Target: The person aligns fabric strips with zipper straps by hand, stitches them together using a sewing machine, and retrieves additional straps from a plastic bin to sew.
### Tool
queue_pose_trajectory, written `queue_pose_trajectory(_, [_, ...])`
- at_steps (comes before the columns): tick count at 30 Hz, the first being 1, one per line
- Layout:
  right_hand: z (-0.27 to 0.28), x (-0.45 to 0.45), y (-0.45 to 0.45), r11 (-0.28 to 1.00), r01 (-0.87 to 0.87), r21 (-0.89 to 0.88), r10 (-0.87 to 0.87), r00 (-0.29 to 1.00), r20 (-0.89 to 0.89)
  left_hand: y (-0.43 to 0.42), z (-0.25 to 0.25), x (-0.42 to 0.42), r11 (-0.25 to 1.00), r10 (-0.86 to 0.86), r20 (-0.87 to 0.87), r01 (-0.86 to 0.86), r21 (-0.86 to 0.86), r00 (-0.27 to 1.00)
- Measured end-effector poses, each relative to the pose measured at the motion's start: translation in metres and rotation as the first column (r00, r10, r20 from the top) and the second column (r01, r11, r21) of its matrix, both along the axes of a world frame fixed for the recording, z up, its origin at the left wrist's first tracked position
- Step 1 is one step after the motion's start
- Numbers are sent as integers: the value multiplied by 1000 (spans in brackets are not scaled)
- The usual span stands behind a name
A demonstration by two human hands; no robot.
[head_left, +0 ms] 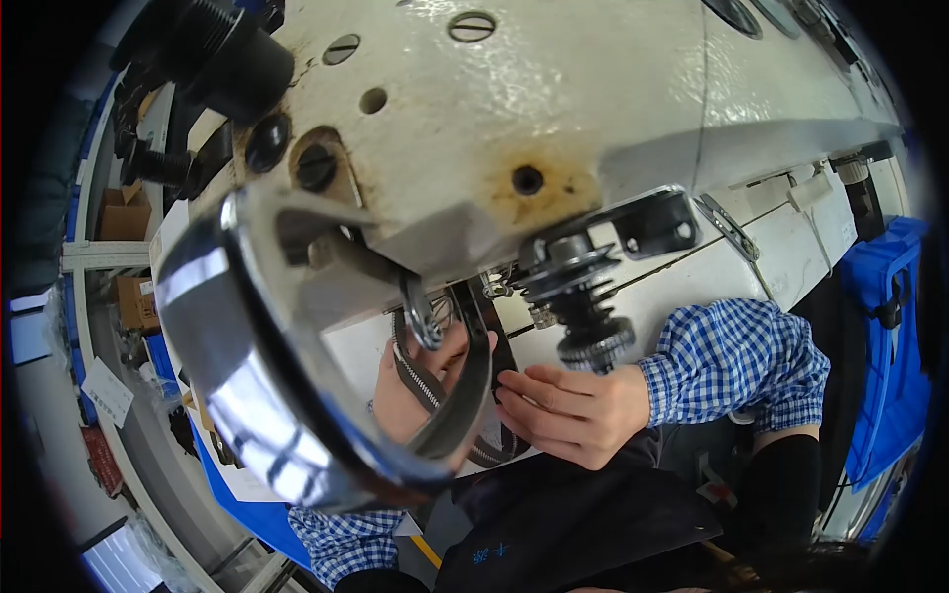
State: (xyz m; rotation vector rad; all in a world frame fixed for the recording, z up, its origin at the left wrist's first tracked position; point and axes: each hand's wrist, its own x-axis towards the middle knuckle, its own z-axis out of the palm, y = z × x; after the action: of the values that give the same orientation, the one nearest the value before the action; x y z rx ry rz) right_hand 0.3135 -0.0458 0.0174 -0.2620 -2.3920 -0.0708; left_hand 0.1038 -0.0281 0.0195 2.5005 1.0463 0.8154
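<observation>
A metal-toothed zipper (423,383) on dark tape curves down below the head of a white sewing machine (593,89). Beside it loops a dark fabric strip (463,407). My left hand (397,390), partly covered by the shiny guard (232,385), has its fingers curled around the zipper. From the other side my right hand (578,410) reaches in, its fingers close together and their tips pinching the edge of the dark material. The exact grip of both hands is partly hidden.
Thread tension discs with a spring (573,292) hang just above my right hand. A blue bin (885,346) stands at the right. Shelving with cardboard boxes (126,212) is on the left. A dark apron (593,524) covers my lap.
</observation>
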Motion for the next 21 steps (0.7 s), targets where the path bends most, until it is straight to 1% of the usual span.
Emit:
queue_pose_trajectory(2, [4,-1,2,999,11,31,-10,1000,-21,-1,11,-2,990,-62,-201,86,112,978])
queue_pose_trajectory(3, [5,0,3,999,16,47,-14,999,-29,2,10,1,963,-64,-244,123,238,968])
queue_pose_trajectory(6, [8,3,3,992,24,126,-28,999,37,-8,-4,-3,873,47,-291,102,476,956])
queue_pose_trajectory(8, [6,2,1,991,44,126,-46,999,17,-5,-16,-10,808,102,-390,152,568,915])
queue_pose_trajectory(9, [5,2,0,991,55,126,-56,998,5,-5,-21,-15,765,98,-426,205,610,899])
queue_pose_trajectory(11, [6,2,0,990,58,125,-59,998,5,6,-8,-12,655,65,-484,329,681,873])
queue_pose_trajectory(13, [5,2,-1,991,58,121,-59,998,6,11,3,-9,589,33,-529,411,695,848])
queue_pose_trajectory(17, [4,1,-1,993,52,108,-53,999,5,11,5,-10,597,34,-570,441,670,821])
queue_pose_trajectory(19, [3,1,-1,995,45,91,-48,999,25,11,3,-11,650,9,-584,439,620,811])
queue_pose_trajectory(20, [2,2,-2,996,39,78,-42,998,44,9,1,-12,700,-17,-594,434,567,804])
queue_pose_trajectory(21, [2,2,-2,997,32,65,-36,997,64,8,-1,-12,771,-69,-547,393,501,834])
